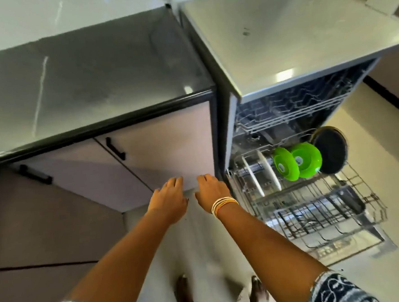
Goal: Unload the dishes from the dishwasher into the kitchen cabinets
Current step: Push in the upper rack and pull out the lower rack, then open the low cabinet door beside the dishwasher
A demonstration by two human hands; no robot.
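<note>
patterned sleeves at the frame's bottom edge, then two bare forearms reaching down: left hand (167, 199) and right hand (214, 193) both on the lower edge of the cabinet door (161, 153), fingers curled loosely, holding no dish. beyond, to the right, the pulled-out lower rack (314, 204) keeps two white plates (254, 178), two green bowls (297, 161) and a dark pan (331, 149), so unloading looks partly done at most. no legible writing; bowl stickers too small to read.
</note>
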